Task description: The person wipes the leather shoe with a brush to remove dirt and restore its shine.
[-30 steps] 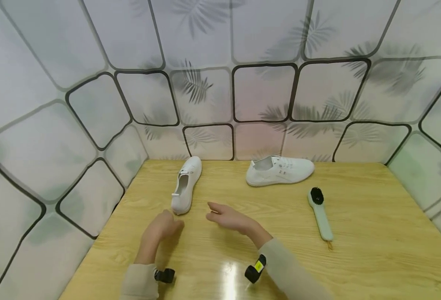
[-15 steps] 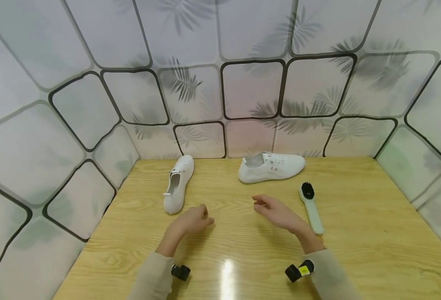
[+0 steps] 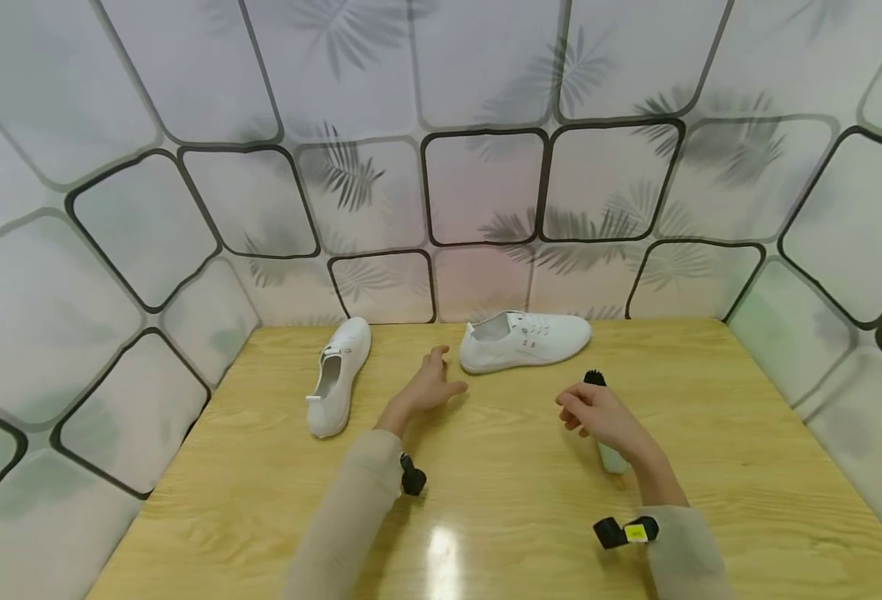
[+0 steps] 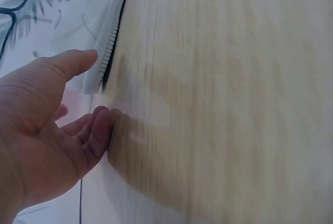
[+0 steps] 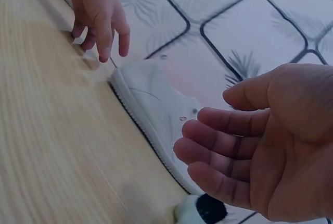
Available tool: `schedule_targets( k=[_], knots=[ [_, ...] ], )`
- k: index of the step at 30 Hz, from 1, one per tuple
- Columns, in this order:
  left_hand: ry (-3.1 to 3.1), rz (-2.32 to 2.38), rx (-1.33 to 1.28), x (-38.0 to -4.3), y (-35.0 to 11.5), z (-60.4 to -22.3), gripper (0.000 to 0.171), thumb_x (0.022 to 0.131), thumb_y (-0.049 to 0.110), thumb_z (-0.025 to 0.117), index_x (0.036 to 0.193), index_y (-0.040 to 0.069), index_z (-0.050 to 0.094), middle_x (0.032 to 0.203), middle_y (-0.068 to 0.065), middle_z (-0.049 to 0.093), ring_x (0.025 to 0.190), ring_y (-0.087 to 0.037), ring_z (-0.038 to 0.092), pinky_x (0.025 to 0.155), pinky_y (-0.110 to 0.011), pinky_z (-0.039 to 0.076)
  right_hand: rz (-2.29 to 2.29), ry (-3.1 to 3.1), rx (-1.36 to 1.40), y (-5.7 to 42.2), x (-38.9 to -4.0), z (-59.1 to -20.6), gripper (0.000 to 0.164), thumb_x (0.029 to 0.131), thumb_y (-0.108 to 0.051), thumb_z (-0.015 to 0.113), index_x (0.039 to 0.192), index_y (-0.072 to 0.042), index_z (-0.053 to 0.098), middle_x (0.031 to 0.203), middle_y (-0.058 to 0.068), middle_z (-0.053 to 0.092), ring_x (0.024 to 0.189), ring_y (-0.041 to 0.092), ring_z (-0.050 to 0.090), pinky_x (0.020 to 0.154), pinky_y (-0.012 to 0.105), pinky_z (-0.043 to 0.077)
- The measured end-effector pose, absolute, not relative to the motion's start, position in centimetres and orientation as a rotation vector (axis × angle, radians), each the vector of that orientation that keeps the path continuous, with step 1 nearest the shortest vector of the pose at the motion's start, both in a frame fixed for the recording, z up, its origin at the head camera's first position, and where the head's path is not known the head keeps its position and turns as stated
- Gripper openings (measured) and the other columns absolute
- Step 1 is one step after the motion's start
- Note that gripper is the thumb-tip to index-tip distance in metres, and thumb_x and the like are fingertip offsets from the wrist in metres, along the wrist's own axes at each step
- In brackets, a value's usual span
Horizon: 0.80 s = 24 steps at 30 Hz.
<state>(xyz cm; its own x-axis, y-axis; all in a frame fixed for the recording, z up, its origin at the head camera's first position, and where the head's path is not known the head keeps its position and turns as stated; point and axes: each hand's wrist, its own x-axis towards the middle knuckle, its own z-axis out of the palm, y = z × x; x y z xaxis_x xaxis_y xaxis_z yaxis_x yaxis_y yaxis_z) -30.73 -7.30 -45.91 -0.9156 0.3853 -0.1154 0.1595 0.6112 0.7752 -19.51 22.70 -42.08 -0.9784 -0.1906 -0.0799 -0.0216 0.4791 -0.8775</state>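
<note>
The left grip [image 3: 426,390] is loosely spread, thumb standing off from the fingers, and has hold of nothing. Just beyond its fingertips and to their right, the white shoe [image 3: 542,340] lies on the bench [image 3: 516,508], its heel end toward this grip and its long axis running across, toe pointing away to the right. The left grip is plainly the nearer of the two to that heel. The right grip [image 3: 602,415] has its fingers softly bent and is bare too; below it, partly covered, is the brush [image 3: 612,460], bristles at the far end. Whether they touch I cannot tell. The other shoe [image 3: 330,412] sits left of the left grip, toe pointing away.
</note>
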Motion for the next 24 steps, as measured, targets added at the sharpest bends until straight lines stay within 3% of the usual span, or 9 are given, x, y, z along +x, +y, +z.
schedule_targets(
  k=[4, 7, 11, 16, 24],
  knots=[
    [2.568, 1.242, 0.43, -32.5, -5.7, -46.6, 0.101, 0.091, 0.029, 0.072, 0.157, 0.006, -0.001, 0.154, -0.029, 0.023, 0.142, -0.04, 0.031, 0.114, -0.048, 0.03, -1.473, 2.586, -0.106, 23.9, -19.0, -41.6, 0.032, 0.105, -0.021, 0.049, 0.112, 0.008, 0.06, 0.09, 0.017, 0.063, 0.079, 0.022, 0.06, 0.067, 0.036, 0.051],
    [2.594, 1.254, 0.421, -33.3, -4.9, -47.1, 0.108, 0.089, 0.032, 0.075, 0.158, 0.009, -0.004, 0.156, -0.026, 0.027, 0.142, -0.038, 0.034, 0.115, -0.047, 0.029, -1.443, 2.619, -0.07, 24.8, -18.6, -41.3, 0.029, 0.105, -0.019, 0.048, 0.107, 0.007, 0.061, 0.086, 0.016, 0.062, 0.076, 0.023, 0.058, 0.063, 0.035, 0.05],
    [2.687, 1.198, 0.425, -33.3, -4.5, -47.6, 0.097, 0.09, 0.033, 0.074, 0.158, 0.008, 0.009, 0.152, -0.019, 0.041, 0.137, -0.035, 0.042, 0.113, -0.047, 0.031, -1.409, 2.664, -0.03, 25.6, -18.1, -41.2, 0.027, 0.104, -0.018, 0.048, 0.1, 0.006, 0.06, 0.08, 0.013, 0.06, 0.071, 0.024, 0.057, 0.059, 0.034, 0.047],
    [2.759, 1.071, 0.418, -32.6, -4.5, -48.3, 0.078, 0.094, 0.038, 0.068, 0.153, 0.008, 0.027, 0.152, -0.014, 0.042, 0.136, -0.034, 0.044, 0.112, -0.046, 0.034, -1.36, 2.69, 0.0, 26.4, -17.7, -41.6, 0.027, 0.104, -0.017, 0.049, 0.103, 0.007, 0.06, 0.078, 0.011, 0.059, 0.069, 0.023, 0.056, 0.058, 0.035, 0.047],
    [2.742, 1.125, 0.492, -32.2, -4.8, -48.0, 0.078, 0.093, 0.032, 0.07, 0.151, 0.0, 0.028, 0.147, -0.02, 0.041, 0.135, -0.035, 0.043, 0.113, -0.045, 0.033, -1.334, 2.685, -0.008, 27.3, -18.1, -41.4, 0.03, 0.105, -0.019, 0.047, 0.108, 0.008, 0.059, 0.079, 0.012, 0.059, 0.07, 0.024, 0.056, 0.058, 0.035, 0.046]
  ],
)
